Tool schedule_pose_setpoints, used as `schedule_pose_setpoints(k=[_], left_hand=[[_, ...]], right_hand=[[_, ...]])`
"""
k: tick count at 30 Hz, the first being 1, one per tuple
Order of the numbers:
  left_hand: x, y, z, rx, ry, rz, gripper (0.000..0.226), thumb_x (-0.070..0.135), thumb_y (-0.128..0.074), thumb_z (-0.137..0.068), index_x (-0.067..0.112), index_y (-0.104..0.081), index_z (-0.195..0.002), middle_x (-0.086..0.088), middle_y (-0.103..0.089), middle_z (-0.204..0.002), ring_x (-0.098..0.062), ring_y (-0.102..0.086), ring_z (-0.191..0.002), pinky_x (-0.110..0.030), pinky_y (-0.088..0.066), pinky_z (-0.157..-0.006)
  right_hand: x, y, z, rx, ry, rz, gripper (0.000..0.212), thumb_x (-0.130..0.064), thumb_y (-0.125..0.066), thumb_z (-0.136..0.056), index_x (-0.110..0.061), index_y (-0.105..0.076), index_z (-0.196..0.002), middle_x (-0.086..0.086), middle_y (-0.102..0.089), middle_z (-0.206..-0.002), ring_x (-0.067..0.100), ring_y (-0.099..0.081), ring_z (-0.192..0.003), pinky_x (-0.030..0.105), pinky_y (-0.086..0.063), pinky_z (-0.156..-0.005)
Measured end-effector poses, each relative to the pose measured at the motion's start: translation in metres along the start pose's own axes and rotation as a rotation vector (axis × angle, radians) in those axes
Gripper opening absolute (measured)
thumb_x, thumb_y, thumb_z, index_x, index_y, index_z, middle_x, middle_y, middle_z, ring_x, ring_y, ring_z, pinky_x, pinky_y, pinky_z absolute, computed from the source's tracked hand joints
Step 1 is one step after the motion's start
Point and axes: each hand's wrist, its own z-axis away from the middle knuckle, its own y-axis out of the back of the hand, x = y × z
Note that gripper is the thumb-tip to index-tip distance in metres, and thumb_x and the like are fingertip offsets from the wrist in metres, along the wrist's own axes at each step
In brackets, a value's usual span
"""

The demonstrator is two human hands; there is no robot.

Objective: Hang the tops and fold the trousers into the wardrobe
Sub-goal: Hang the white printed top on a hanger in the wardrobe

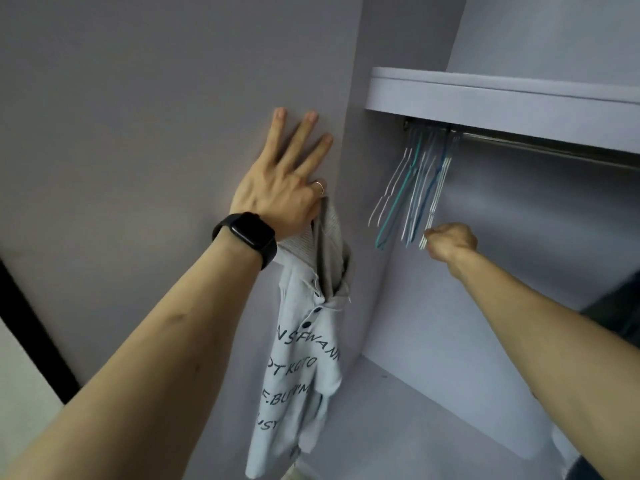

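Observation:
A light grey polo top [301, 362] with dark lettering hangs down from my left hand [280, 181]. The thumb side of that hand pinches its striped collar, while three straight fingers press flat on the wardrobe's side panel [138, 116]. Several wire hangers [412, 192], white, teal and blue, hang bunched at the left end of the metal rail [540, 147]. My right hand [450, 239] reaches into the wardrobe and grips the lower corner of a white hanger at the right of the bunch.
A thick shelf [502, 95] sits just above the rail. The wardrobe floor [415, 427] lies below. Something dark [620, 306] shows at the right edge. A black strip [31, 327] runs along the far left.

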Motion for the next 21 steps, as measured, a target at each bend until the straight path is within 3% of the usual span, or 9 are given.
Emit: schedule_pose_setpoints(k=[2, 4, 6, 8, 13, 16, 19, 21], left_hand=[[0.001, 0.001, -0.001, -0.01, 0.001, -0.03, 0.039, 0.045, -0.039, -0.1, 0.032, -0.071, -0.118, -0.009, -0.026, -0.163, -0.045, -0.005, -0.151, -0.065, 0.018, -0.111], [0.001, 0.002, 0.0, -0.027, 0.0, -0.038, 0.041, 0.045, -0.036, -0.102, 0.033, -0.07, -0.121, -0.008, -0.023, -0.165, -0.046, -0.002, -0.151, -0.065, 0.019, -0.11], [0.001, 0.003, 0.001, -0.046, -0.002, -0.041, 0.042, 0.045, -0.034, -0.103, 0.034, -0.069, -0.122, -0.008, -0.021, -0.165, -0.046, 0.0, -0.151, -0.066, 0.02, -0.11], [0.001, 0.005, 0.001, -0.066, 0.003, -0.041, 0.042, 0.045, -0.033, -0.103, 0.034, -0.069, -0.122, -0.008, -0.019, -0.166, -0.047, 0.001, -0.151, -0.066, 0.021, -0.109], [0.0, 0.01, 0.001, -0.074, 0.001, -0.039, 0.042, 0.042, -0.035, -0.102, 0.031, -0.073, -0.115, -0.009, -0.02, -0.165, -0.047, -0.003, -0.151, -0.066, 0.018, -0.112], [0.001, 0.013, 0.0, -0.1, 0.006, -0.015, 0.044, 0.039, -0.032, -0.103, 0.029, -0.072, -0.116, -0.009, -0.015, -0.166, -0.046, 0.001, -0.151, -0.065, 0.021, -0.111], [0.001, 0.016, -0.002, -0.155, 0.006, -0.002, 0.045, 0.04, -0.03, -0.104, 0.026, -0.07, -0.119, -0.01, -0.007, -0.167, -0.046, 0.008, -0.151, -0.064, 0.026, -0.109], [-0.001, 0.017, -0.002, -0.18, 0.003, 0.007, 0.044, 0.039, -0.031, -0.103, 0.024, -0.069, -0.119, -0.01, -0.004, -0.167, -0.046, 0.01, -0.15, -0.064, 0.028, -0.109]], right_hand=[[-0.001, -0.002, 0.0, -0.001, -0.005, -0.055, 0.021, -0.021, -0.067, -0.091, -0.007, -0.075, -0.105, 0.014, -0.074, -0.101, 0.032, -0.071, -0.094, 0.04, -0.059, -0.091], [-0.005, -0.002, 0.002, -0.038, -0.036, -0.177, 0.015, -0.016, -0.072, -0.089, -0.007, -0.074, -0.101, 0.008, -0.072, -0.084, 0.023, -0.07, -0.077, 0.035, -0.061, -0.073], [-0.01, 0.0, 0.005, -0.084, -0.068, -0.256, 0.009, -0.017, -0.074, -0.089, -0.009, -0.071, -0.093, 0.004, -0.068, -0.077, 0.013, -0.065, -0.064, 0.026, -0.053, -0.055], [-0.015, 0.002, 0.007, -0.109, -0.076, -0.259, 0.01, -0.018, -0.073, -0.089, -0.014, -0.068, -0.083, 0.004, -0.068, -0.079, 0.01, -0.063, -0.062, 0.023, -0.047, -0.049], [-0.028, 0.02, 0.013, -0.203, -0.077, -0.351, 0.003, -0.008, -0.071, -0.09, -0.008, -0.07, -0.088, 0.005, -0.072, -0.077, 0.012, -0.068, -0.065, 0.021, -0.054, -0.055], [-0.031, 0.029, 0.017, -0.22, -0.085, -0.376, 0.002, -0.007, -0.07, -0.089, -0.007, -0.072, -0.088, 0.003, -0.073, -0.073, 0.011, -0.068, -0.059, 0.019, -0.051, -0.048], [-0.036, 0.038, 0.019, -0.111, -0.076, -0.271, 0.013, -0.019, -0.066, -0.081, -0.008, -0.073, -0.083, 0.006, -0.069, -0.071, 0.017, -0.056, -0.05, 0.023, -0.043, -0.048], [-0.041, 0.044, 0.02, -0.023, -0.042, -0.117, 0.028, -0.032, -0.058, -0.087, -0.007, -0.071, -0.086, 0.014, -0.069, -0.082, 0.028, -0.06, -0.062, 0.028, -0.045, -0.057]])
